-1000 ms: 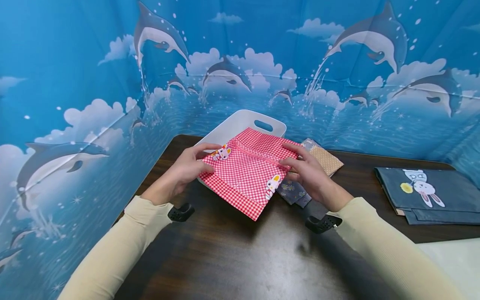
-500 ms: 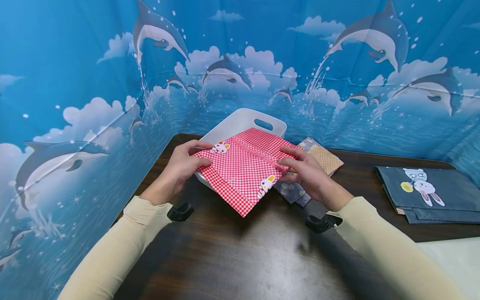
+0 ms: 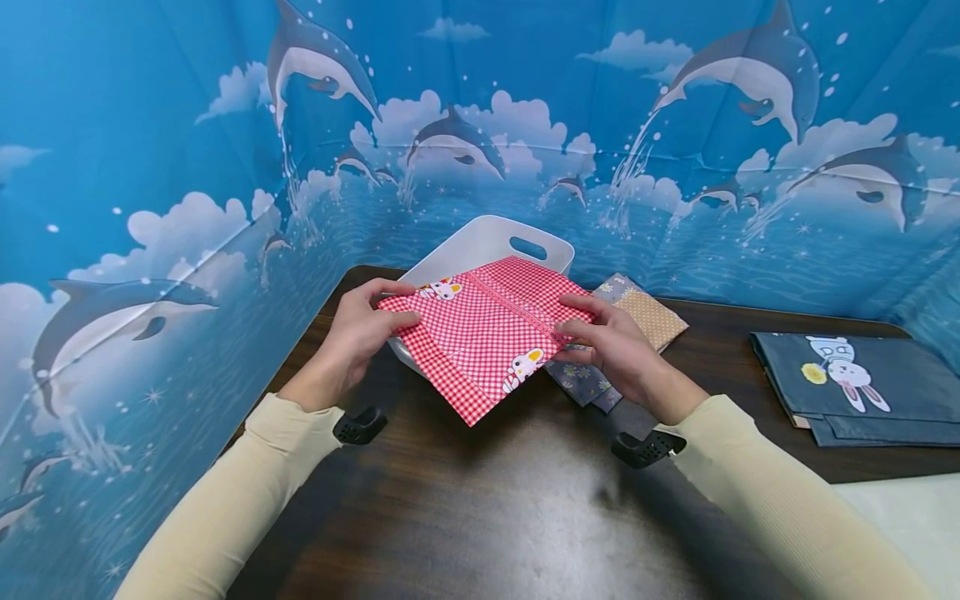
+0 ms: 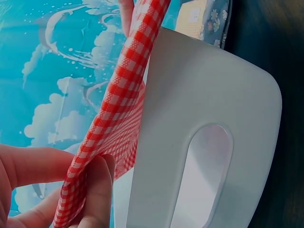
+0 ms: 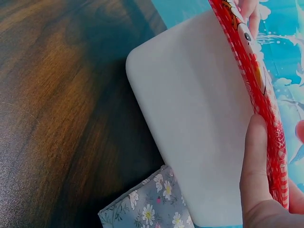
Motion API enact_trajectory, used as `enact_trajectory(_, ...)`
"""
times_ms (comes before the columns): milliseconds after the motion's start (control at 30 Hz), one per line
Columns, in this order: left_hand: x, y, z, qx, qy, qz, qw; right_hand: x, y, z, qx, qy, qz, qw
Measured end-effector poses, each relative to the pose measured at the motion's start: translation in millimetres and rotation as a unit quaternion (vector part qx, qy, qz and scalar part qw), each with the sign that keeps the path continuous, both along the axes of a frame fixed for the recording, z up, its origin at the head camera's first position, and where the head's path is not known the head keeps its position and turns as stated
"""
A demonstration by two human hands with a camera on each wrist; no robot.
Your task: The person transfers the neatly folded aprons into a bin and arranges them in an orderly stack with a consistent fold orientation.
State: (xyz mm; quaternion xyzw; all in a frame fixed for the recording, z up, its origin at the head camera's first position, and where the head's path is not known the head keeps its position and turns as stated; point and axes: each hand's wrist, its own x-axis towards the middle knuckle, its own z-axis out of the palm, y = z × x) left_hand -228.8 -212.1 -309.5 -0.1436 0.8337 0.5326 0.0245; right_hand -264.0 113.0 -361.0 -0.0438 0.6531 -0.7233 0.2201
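Note:
A folded red-and-white checked cloth point(image 3: 457, 333) with rabbit prints is held up between both hands, over a white plastic bin point(image 3: 457, 254). My left hand point(image 3: 358, 329) pinches its left edge; the left wrist view shows the thumb and fingers on either side of the checked fabric point(image 4: 121, 90). On the right edge, my right hand point(image 3: 618, 342) grips the cloth, with one digit lying along its face in the right wrist view. The cloth slants across the bin and hides much of its opening. Beneath the right hand lies a grey floral folded cloth point(image 3: 581, 379).
A tan dotted folded fabric point(image 3: 652, 317) adjoins the floral one right of the bin. Farther right is a dark folded cloth point(image 3: 892, 392) with a rabbit print. The brown table point(image 3: 465, 508) meets a dolphin-print curtain point(image 3: 450, 75) behind. Something pale point(image 3: 907, 512) is at the right edge.
The checked cloth has shifted left and slightly up, its lower corner moving left. My left hand has drawn outward with its edge; the right hand has barely moved.

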Motion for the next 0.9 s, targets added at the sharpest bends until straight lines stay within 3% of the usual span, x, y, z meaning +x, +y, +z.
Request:
enact_trajectory(400, 0.3, -1.0, -0.4, -0.002, -0.004, -0.002, 1.0000, 2.4, -1.6, -1.5, -0.003, 0.017, 0.039, 0.9991)
enact_trajectory(900, 1.9, -2.8, -1.4, -0.006, 0.007, 0.003, 0.9999, 4.1, -2.8, -0.9, -0.027, -0.007, 0.052, 0.9983)
